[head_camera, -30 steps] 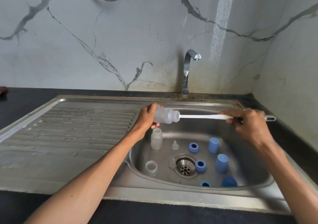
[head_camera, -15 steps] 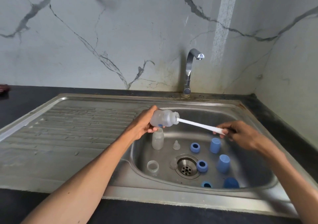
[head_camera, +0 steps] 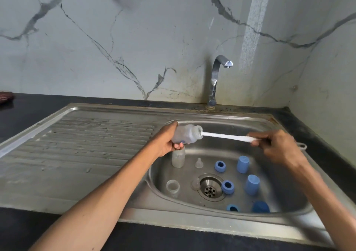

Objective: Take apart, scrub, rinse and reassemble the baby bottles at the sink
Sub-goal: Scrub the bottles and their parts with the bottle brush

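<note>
My left hand (head_camera: pixel 167 141) grips a clear baby bottle (head_camera: pixel 187 134) on its side over the sink basin (head_camera: pixel 289 200), mouth pointing right. My right hand (head_camera: pixel 277 146) holds the white handle of a bottle brush (head_camera: pixel 227 136) whose head is inside the bottle. Down in the basin stand two more clear bottles (head_camera: pixel 178 158) (head_camera: pixel 173 186), two clear teats (head_camera: pixel 199 163) (head_camera: pixel 195 183), three blue collar rings (head_camera: pixel 220 166) (head_camera: pixel 227 187) (head_camera: pixel 233 208) and three blue caps (head_camera: pixel 243 164) (head_camera: pixel 252 184) (head_camera: pixel 260 206).
A chrome tap (head_camera: pixel 215 81) stands behind the basin, not running. The ribbed steel draining board (head_camera: pixel 81 150) stretches to the left. The drain (head_camera: pixel 210 188) sits in the basin's middle. Black counter (head_camera: pixel 317 135) and marble wall close the right side.
My right hand rose and drew back to the right, levelling the brush handle, which half a second ago slanted down. The bottle stays in my left hand.
</note>
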`<state>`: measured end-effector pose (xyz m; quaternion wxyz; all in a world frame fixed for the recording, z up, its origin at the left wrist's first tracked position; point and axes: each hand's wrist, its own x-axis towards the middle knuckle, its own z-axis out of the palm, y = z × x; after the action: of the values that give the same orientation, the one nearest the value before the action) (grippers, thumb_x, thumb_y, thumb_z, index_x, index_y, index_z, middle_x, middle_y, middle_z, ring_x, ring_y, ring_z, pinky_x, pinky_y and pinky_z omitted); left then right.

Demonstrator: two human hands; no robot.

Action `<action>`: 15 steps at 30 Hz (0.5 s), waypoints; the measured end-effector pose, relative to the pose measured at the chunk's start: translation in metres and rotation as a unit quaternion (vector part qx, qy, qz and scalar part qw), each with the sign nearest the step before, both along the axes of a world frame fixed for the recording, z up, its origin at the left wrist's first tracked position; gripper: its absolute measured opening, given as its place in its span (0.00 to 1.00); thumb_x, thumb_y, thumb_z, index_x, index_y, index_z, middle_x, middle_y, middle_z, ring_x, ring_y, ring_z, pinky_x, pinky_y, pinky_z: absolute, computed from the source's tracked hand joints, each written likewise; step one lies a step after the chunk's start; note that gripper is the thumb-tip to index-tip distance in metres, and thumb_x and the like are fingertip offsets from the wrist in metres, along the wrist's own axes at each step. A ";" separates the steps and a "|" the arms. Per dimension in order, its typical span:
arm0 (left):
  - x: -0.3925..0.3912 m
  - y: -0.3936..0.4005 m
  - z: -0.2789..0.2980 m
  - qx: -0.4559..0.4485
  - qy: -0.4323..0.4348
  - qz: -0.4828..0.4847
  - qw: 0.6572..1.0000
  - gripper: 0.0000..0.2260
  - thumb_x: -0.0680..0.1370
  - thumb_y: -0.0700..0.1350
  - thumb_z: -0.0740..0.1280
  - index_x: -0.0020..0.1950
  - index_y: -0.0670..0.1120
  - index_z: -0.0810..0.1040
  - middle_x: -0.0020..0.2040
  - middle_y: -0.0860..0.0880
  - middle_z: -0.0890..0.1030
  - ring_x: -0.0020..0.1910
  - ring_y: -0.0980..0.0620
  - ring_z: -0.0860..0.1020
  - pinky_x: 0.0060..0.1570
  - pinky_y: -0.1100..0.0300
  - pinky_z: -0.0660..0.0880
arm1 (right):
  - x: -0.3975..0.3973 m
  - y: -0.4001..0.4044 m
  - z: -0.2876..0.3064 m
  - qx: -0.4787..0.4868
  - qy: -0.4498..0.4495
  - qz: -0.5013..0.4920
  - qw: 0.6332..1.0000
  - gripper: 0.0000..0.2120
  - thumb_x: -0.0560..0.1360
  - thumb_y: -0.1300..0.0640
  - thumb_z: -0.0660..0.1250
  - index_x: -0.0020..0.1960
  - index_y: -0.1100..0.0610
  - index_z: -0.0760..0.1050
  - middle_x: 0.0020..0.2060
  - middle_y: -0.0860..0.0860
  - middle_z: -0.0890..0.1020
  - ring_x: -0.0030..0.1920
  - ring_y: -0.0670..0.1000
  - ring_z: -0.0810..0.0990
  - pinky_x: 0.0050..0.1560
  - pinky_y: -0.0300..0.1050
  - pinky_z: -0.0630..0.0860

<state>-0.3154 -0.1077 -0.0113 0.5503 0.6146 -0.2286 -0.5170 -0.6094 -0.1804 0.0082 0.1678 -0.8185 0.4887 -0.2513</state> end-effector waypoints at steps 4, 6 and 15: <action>0.011 0.007 0.002 0.106 -0.012 -0.135 0.985 0.20 0.83 0.51 0.51 0.49 0.38 0.75 0.32 0.40 0.77 0.17 0.56 0.62 0.11 0.69 0.52 | -0.001 0.003 0.002 -0.034 -0.020 0.006 0.999 0.15 0.75 0.63 0.72 0.59 0.52 0.83 0.56 0.50 0.84 0.58 0.51 0.81 0.63 0.45 0.74; 0.012 0.008 0.001 0.073 -0.040 -0.119 0.989 0.20 0.83 0.51 0.51 0.50 0.38 0.75 0.31 0.39 0.77 0.17 0.55 0.61 0.11 0.68 0.51 | -0.002 0.002 -0.001 0.002 -0.012 0.022 1.000 0.14 0.76 0.63 0.71 0.60 0.52 0.83 0.55 0.48 0.84 0.56 0.49 0.80 0.58 0.42 0.73; 0.007 0.003 0.005 -0.064 -0.094 0.049 0.992 0.17 0.84 0.50 0.51 0.50 0.40 0.72 0.32 0.35 0.78 0.19 0.51 0.65 0.15 0.68 0.55 | 0.007 0.002 -0.005 0.060 0.004 0.059 0.996 0.10 0.78 0.61 0.68 0.56 0.48 0.83 0.51 0.48 0.85 0.48 0.49 0.81 0.51 0.42 0.74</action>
<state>-0.3085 -0.1044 -0.0068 0.5891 0.6347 -0.2814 -0.4134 -0.6025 -0.1788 0.0031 0.2289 -0.8356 0.4541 -0.2078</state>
